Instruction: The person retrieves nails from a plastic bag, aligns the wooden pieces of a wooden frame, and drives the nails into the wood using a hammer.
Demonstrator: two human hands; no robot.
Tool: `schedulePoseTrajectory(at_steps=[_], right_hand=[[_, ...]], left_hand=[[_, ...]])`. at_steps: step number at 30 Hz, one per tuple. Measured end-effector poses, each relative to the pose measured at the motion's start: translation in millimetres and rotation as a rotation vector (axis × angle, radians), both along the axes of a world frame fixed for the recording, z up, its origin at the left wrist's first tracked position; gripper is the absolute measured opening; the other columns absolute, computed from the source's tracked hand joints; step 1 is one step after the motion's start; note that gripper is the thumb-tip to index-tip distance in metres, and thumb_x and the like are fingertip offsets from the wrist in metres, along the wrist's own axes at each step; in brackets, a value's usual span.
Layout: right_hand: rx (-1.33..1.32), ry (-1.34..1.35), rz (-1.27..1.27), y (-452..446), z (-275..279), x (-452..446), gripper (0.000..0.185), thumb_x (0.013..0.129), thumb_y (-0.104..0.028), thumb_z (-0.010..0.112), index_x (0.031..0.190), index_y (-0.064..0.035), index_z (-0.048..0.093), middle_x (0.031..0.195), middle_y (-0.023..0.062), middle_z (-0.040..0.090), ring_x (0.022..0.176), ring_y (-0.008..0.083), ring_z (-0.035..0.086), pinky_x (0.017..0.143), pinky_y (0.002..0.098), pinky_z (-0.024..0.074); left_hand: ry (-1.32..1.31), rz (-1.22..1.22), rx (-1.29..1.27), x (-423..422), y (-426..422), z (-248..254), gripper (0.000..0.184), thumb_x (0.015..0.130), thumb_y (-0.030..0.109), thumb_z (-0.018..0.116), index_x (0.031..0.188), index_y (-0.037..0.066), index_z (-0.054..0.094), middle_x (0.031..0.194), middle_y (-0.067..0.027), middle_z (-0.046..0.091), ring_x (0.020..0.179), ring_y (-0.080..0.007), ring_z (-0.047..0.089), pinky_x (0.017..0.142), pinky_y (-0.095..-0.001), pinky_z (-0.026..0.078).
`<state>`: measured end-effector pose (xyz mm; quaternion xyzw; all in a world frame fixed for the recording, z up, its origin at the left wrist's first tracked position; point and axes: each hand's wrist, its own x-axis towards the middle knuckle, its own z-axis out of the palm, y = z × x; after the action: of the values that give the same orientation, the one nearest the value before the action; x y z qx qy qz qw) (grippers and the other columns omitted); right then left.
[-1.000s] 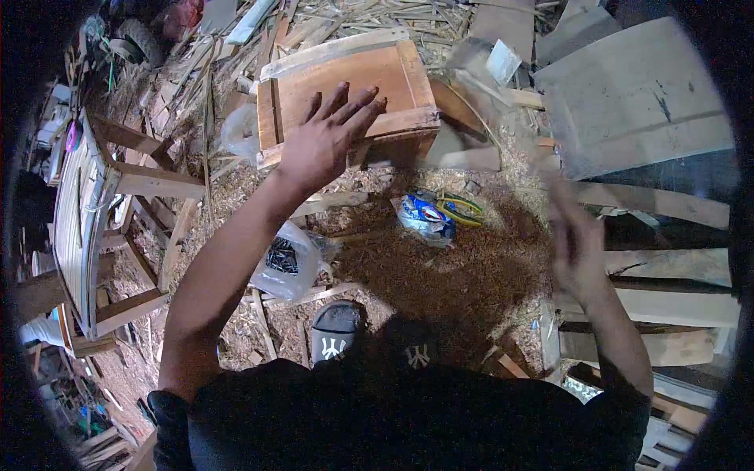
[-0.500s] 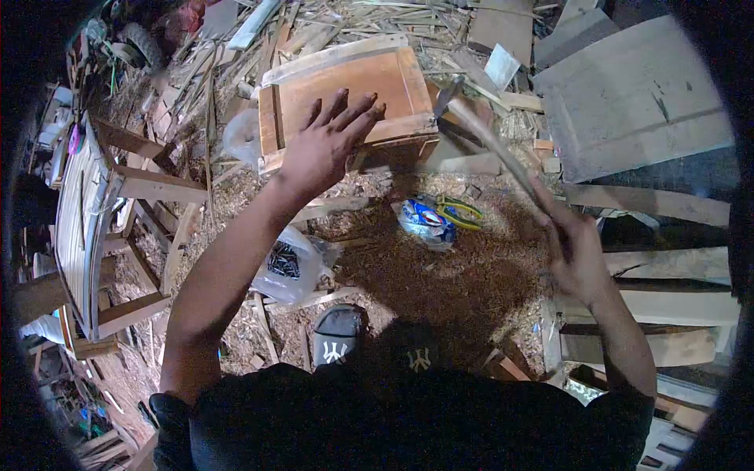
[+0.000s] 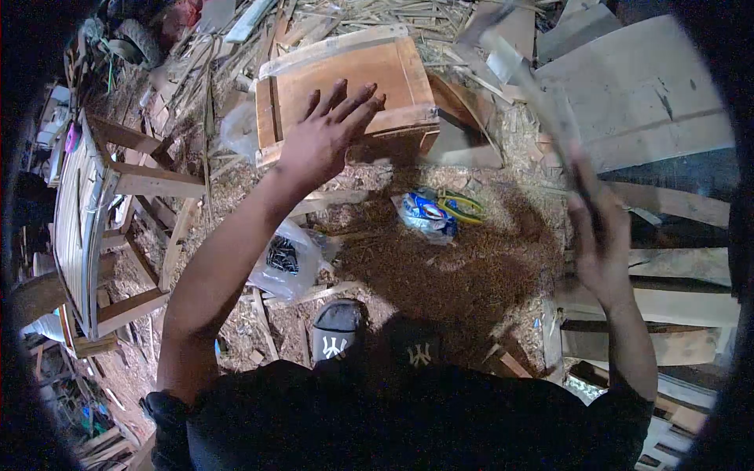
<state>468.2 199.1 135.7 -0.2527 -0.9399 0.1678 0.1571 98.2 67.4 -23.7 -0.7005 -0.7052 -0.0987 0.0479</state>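
My left hand [image 3: 323, 143] is over the wooden drawer-like box [image 3: 345, 74], its fingers spread across the panel. I cannot tell whether the palm presses on it. My right hand [image 3: 601, 239] is closed round the handle of a hammer [image 3: 542, 102], raised to the right of the box. Motion blurs the hammer's head near the top of the view. On the floor in front of the box lie pliers with yellow handles [image 3: 462, 207], against a blue and white packet [image 3: 428, 214]. A clear plastic bag of nails [image 3: 283, 255] sits below my left forearm.
Sawdust and wood scraps [image 3: 338, 23] cover the floor. At the left stands a wooden frame with legs [image 3: 157, 182]. A large grey board [image 3: 636, 94] and several slats [image 3: 667, 302] line the right side. My shoes [image 3: 339, 326] are at the bottom.
The hammer and my right hand have swung away to the right, the hammer's head rising clear of the box edge. My left hand stays at the box, which shows slightly higher in view.
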Motion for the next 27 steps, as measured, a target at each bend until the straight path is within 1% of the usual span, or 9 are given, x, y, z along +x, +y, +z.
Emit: schedulePoseTrajectory(at_steps=[4,6,8,12,14,15,16,18,27], right_hand=[[-0.134,0.429,-0.215,-16,-1,-5,0.062,0.092,0.012,0.046,0.151,-0.0066,0.046,0.143,0.0193,0.059,0.131,0.03,0.058,0.105,0.039,0.0476],[-0.4,-0.325,-0.004,-13,-15,7,0.076,0.087,0.014,0.055,0.157,-0.012,0.039,0.138,0.022,0.061,0.121,0.0359,0.063,0.11,0.0425,0.0423],[-0.289,-0.257,0.025,-12,-20,3,0.068,0.091,0.011,0.054,0.155,-0.0046,0.039,0.128,0.0206,0.067,0.118,0.0368,0.063,0.109,0.0425,0.0431],[0.156,-0.158,0.035,2,5,9,0.054,0.099,0.005,0.052,0.152,-0.0007,0.043,0.138,0.0225,0.061,0.118,0.0295,0.065,0.099,0.0388,0.0499],[-0.219,0.378,-0.293,-14,20,-18,0.059,0.098,0.002,0.056,0.154,0.0003,0.039,0.137,0.0239,0.062,0.111,0.0284,0.067,0.096,0.0391,0.0503],[-0.26,0.64,-0.239,-11,-2,-14,0.057,0.099,0.001,0.054,0.154,-0.0006,0.039,0.142,0.0221,0.059,0.119,0.0297,0.065,0.102,0.0403,0.0483],[-0.261,0.64,-0.243,-13,-12,-10,0.057,0.099,0.001,0.054,0.154,-0.0006,0.039,0.142,0.0221,0.059,0.119,0.0297,0.065,0.102,0.0403,0.0483],[-0.332,-0.356,0.045,-13,-20,-8,0.055,0.101,-0.001,0.051,0.154,-0.0017,0.039,0.149,0.0206,0.053,0.131,0.0291,0.057,0.109,0.0403,0.0436],[-0.24,0.101,0.001,-7,-18,-19,0.05,0.103,-0.005,0.049,0.153,-0.0094,0.045,0.145,0.0232,0.055,0.137,0.0346,0.052,0.114,0.0428,0.0385]], left_hand=[[-0.018,0.001,0.0,1,0,0,0.075,0.092,0.012,0.061,0.16,0.024,0.031,0.166,-0.0013,0.031,0.15,-0.0375,0.031,0.121,-0.0575,0.028],[-0.005,0.002,0.009,5,-1,1,0.075,0.092,0.011,0.06,0.159,0.024,0.031,0.166,-0.0016,0.031,0.15,-0.0376,0.032,0.121,-0.0576,0.028],[0.015,0.009,0.022,1,2,4,0.075,0.091,0.01,0.06,0.159,0.023,0.031,0.165,-0.0019,0.032,0.15,-0.0377,0.032,0.121,-0.0577,0.028],[0.038,0.003,-0.009,3,1,6,0.069,0.094,0.014,0.06,0.158,0.021,0.035,0.164,-0.0047,0.035,0.15,-0.0371,0.031,0.122,-0.0549,0.027],[0.019,0.001,0.012,3,0,6,0.07,0.093,0.013,0.06,0.158,0.02,0.035,0.164,-0.0052,0.035,0.15,-0.0374,0.032,0.122,-0.0549,0.027],[0.018,0.001,0.009,3,0,6,0.07,0.093,0.013,0.06,0.158,0.02,0.035,0.164,-0.0052,0.035,0.15,-0.0374,0.032,0.122,-0.0549,0.027],[0.019,0.005,-0.001,4,-1,6,0.07,0.093,0.013,0.06,0.158,0.021,0.035,0.164,-0.0046,0.035,0.15,-0.0373,0.032,0.122,-0.0548,0.027],[0.027,0.011,0.002,3,0,8,0.071,0.093,0.013,0.06,0.158,0.021,0.035,0.164,-0.004,0.035,0.15,-0.0372,0.032,0.122,-0.0548,0.027],[0.025,0.022,-0.018,7,1,7,0.072,0.093,0.012,0.061,0.159,0.022,0.033,0.164,-0.0042,0.035,0.15,-0.0373,0.032,0.122,-0.0545,0.027]])
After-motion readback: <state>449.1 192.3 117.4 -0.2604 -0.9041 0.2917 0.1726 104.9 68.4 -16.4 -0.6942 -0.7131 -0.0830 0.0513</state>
